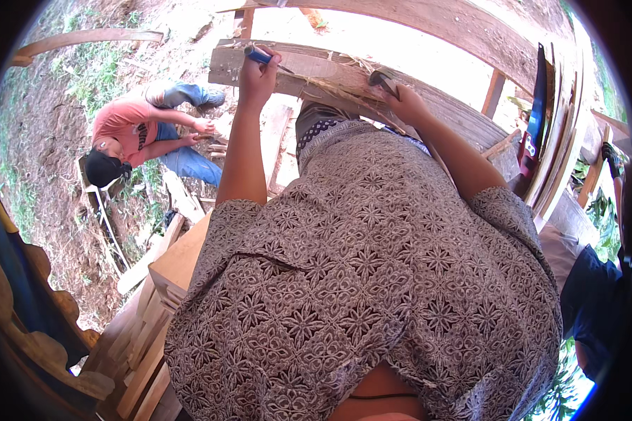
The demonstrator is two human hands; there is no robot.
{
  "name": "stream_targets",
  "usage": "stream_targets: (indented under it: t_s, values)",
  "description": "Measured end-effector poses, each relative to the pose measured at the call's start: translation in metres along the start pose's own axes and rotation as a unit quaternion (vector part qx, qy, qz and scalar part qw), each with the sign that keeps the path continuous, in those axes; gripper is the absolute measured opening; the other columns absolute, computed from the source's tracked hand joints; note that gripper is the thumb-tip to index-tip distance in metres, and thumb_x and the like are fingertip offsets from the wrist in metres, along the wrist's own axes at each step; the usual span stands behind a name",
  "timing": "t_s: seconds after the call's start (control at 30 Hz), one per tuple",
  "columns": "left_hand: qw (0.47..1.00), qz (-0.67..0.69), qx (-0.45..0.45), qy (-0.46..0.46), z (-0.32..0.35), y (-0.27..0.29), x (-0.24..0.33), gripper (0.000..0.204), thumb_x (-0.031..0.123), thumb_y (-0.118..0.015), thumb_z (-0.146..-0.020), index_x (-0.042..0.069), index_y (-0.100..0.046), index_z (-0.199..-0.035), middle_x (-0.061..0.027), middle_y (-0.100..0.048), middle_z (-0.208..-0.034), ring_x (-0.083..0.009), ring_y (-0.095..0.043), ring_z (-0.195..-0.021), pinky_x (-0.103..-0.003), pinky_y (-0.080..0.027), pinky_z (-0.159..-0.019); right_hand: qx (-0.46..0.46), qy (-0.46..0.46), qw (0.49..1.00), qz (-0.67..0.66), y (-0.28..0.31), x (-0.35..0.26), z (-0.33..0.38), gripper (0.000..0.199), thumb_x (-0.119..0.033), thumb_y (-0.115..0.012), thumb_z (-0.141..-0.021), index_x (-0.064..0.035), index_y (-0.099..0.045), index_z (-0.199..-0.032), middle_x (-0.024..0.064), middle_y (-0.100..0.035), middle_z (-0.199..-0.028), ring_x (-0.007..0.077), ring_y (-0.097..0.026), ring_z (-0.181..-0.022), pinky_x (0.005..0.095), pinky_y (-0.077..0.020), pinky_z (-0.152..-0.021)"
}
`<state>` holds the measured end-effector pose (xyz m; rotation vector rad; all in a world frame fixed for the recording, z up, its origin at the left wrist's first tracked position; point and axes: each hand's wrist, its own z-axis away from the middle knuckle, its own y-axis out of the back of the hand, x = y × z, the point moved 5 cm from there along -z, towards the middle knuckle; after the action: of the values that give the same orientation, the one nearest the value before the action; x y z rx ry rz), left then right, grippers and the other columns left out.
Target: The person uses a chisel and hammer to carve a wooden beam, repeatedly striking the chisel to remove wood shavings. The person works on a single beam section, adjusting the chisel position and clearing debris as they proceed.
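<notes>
My left hand [260,76] is closed around a chisel [258,55] with a blue handle. The chisel's thin blade points right, down toward a wooden plank [309,67]. In my right hand [409,107] is a hammer [382,79], its dark head just above the plank and to the right of the chisel. The two tools are apart. Loose wood shavings [344,92] and splintered fibres lie along the plank's near edge. Where the chisel's tip meets the wood is too small to make out.
A co-worker in a pink shirt [123,118] crouches at the left, hands on something small. A handsaw [535,116] stands at the right beside upright boards [563,133]. Stacked planks [144,351] lie at lower left. A long beam [428,21] crosses the far side.
</notes>
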<state>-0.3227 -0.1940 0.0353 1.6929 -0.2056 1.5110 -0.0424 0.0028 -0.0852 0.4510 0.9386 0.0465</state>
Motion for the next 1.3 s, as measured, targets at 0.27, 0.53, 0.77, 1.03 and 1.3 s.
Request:
stream_targets:
  t_s: [0.27, 0.53, 0.77, 1.03, 1.3]
  values:
    - [0.999, -0.02, -0.027, -0.034, -0.002, -0.006, 0.007, 0.011, 0.009, -0.063, -0.096, 0.005, -0.056, -0.103, -0.0044, -0.067, -0.095, -0.0091, -0.064, -0.087, -0.026, -0.051, -0.079, 0.027, 0.009, 1.0, -0.006, -0.002, 0.005, -0.004, 0.036, -0.038, -0.061, -0.095, -0.0023, -0.061, -0.095, 0.0155, -0.063, -0.077, 0.0273, -0.063, -0.073, 0.042, -0.0469, -0.067]
    - [0.999, -0.039, -0.031, -0.019, -0.003, -0.008, 0.009, 0.012, 0.009, -0.063, -0.096, 0.005, -0.054, -0.103, -0.0048, -0.066, -0.094, -0.0093, -0.065, -0.087, -0.025, -0.051, -0.078, 0.017, 0.01, 1.0, -0.001, -0.002, 0.008, -0.006, 0.036, -0.039, -0.061, -0.095, -0.0035, -0.059, -0.094, 0.0118, -0.061, -0.072, 0.0235, -0.062, -0.065, 0.0399, -0.0468, -0.062]
    - [0.997, -0.063, -0.021, -0.048, -0.002, -0.012, 0.023, 0.011, 0.01, -0.064, -0.095, 0.004, -0.055, -0.099, -0.0051, -0.067, -0.09, -0.0091, -0.065, -0.083, -0.025, -0.051, -0.076, 0.019, 0.0, 1.0, -0.025, 0.001, 0.003, -0.003, 0.035, -0.038, -0.061, -0.096, -0.0033, -0.06, -0.096, 0.0105, -0.061, -0.071, 0.0222, -0.061, -0.063, 0.039, -0.0476, -0.059]
    - [0.995, -0.088, 0.022, -0.033, 0.005, -0.014, 0.026, 0.014, 0.014, -0.065, -0.095, 0.004, -0.056, -0.099, -0.0049, -0.066, -0.085, -0.0089, -0.065, -0.078, -0.026, -0.051, -0.071, 0.009, 0.075, 0.997, 0.013, 0.033, -0.072, 0.009, 0.038, -0.041, -0.061, -0.096, -0.0028, -0.061, -0.096, 0.0087, -0.06, -0.071, 0.0195, -0.059, -0.064, 0.0356, -0.0462, -0.061]
    - [0.995, -0.075, 0.032, -0.065, 0.009, -0.008, 0.007, 0.016, 0.015, -0.064, -0.096, 0.002, -0.057, -0.101, -0.0085, -0.068, -0.082, -0.0129, -0.069, -0.078, -0.03, -0.053, -0.069, 0.056, 0.414, 0.879, -0.228, 0.09, -0.322, 0.044, 0.028, -0.025, -0.055, -0.099, 0.0009, -0.056, -0.109, 0.0146, -0.063, -0.08, 0.024, -0.062, -0.07, 0.0369, -0.0491, -0.067]
